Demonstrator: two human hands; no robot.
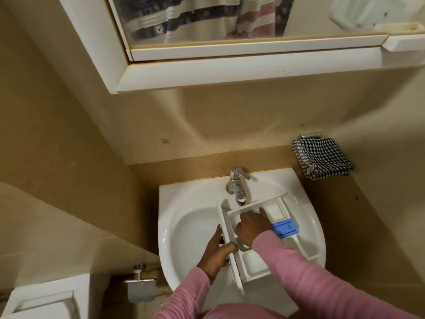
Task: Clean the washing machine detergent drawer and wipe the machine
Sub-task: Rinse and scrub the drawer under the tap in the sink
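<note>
The white detergent drawer [255,261] lies across the white sink [184,226], under the chrome tap [238,187]. It has several compartments and a blue insert [285,229] on its right side. My left hand [218,249] grips the drawer's front panel at its left edge, thumb over the rim. My right hand [253,224] reaches into the large compartment with its fingers curled down inside; whatever it holds is hidden. Both arms wear pink sleeves.
A checked cloth [322,157] hangs on a wall hook to the right of the sink. A mirror cabinet [230,65] juts out overhead. A toilet cistern [46,300] and a metal holder [140,284] stand at the lower left.
</note>
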